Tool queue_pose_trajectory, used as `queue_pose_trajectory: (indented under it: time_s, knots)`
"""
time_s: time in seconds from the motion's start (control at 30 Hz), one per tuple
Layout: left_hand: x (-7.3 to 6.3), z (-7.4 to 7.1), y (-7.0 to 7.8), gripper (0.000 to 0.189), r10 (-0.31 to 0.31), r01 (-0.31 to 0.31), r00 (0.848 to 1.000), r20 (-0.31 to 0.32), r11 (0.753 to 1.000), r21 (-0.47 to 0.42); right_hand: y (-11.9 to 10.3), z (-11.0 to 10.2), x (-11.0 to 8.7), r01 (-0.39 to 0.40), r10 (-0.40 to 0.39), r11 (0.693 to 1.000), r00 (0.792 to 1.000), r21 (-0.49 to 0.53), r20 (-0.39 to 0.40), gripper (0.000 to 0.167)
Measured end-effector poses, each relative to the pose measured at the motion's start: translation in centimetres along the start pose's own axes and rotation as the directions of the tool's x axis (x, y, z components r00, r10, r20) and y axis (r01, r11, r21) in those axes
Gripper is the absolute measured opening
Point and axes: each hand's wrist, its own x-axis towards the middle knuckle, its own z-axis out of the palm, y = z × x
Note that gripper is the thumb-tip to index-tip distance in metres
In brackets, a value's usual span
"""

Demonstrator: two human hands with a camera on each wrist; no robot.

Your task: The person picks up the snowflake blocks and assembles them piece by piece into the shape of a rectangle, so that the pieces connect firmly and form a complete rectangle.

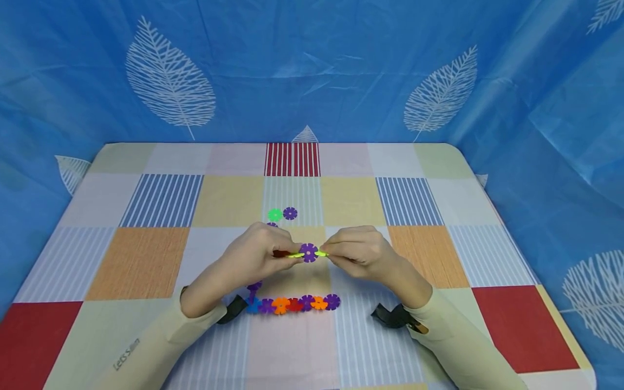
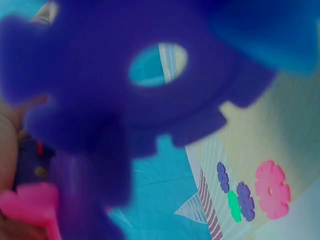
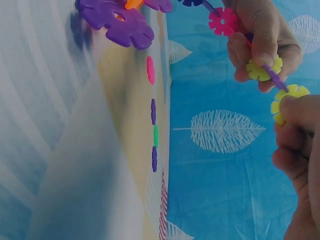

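Note:
My left hand (image 1: 260,252) pinches a yellow notched flower disc (image 3: 257,71). A purple flower disc (image 1: 309,252) stands edge-on to that yellow one, between my two hands. On its other side is a second yellow disc (image 3: 295,92), pinched by the thumb and fingers of my right hand (image 1: 363,252); it touches the purple disc. A chain of linked discs runs from my left hand through a pink disc (image 3: 222,21) and purple ones to a blue disc (image 1: 253,306). From there it continues rightward through purple, orange (image 1: 280,306) and red (image 1: 294,305) discs.
Beyond my hands lie loose discs: a green one (image 1: 275,215), a purple one (image 1: 290,213) and a pink one (image 2: 272,190). A patchwork-pattern cloth (image 1: 224,200) covers the table. Blue leaf-print curtains (image 1: 312,65) hang behind and at both sides.

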Motion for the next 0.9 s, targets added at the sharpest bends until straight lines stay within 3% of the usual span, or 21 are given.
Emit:
queue_pose_trajectory:
  time_s: [0.2, 0.37, 0.53, 0.63, 0.8, 0.9]
  knots:
    - [-0.2, -0.1, 0.0, 0.002, -0.021, 0.021, 1.0, 0.005, 1.0, 0.006, -0.1, 0.3, 0.3, 0.014, -0.014, 0.999, 1.0, -0.034, 0.005, 0.013]
    - [-0.3, -0.7, 0.0, 0.001, -0.033, 0.033, 0.999, -0.037, 0.999, -0.013, 0.0, 0.2, 0.9, 0.02, -0.019, 0.996, 1.0, -0.088, 0.006, 0.01]
    - [-0.4, -1.2, 0.2, 0.009, -0.074, 0.069, 0.995, -0.069, 0.994, -0.082, 0.4, 0.5, 1.0, -0.023, 0.023, 1.0, 0.996, -0.006, -0.092, 0.009]
    - [-0.3, -1.3, 0.3, 0.011, -0.083, 0.076, 0.994, -0.07, 0.992, -0.098, 0.4, 0.9, 0.6, -0.09, 0.101, 0.993, 0.981, 0.073, -0.163, 0.014]
    - [-0.1, -1.4, 0.3, 0.011, -0.095, 0.086, 0.991, -0.091, 0.992, -0.093, 0.2, 1.2, 0.2, -0.202, 0.252, 0.957, 0.936, 0.209, -0.246, 0.018]
    - [-0.1, -1.4, 0.3, 0.009, -0.102, 0.095, 0.99, -0.096, 0.992, -0.08, 0.0, 1.4, 0.5, -0.237, 0.284, 0.953, 0.916, 0.189, -0.283, 0.017]
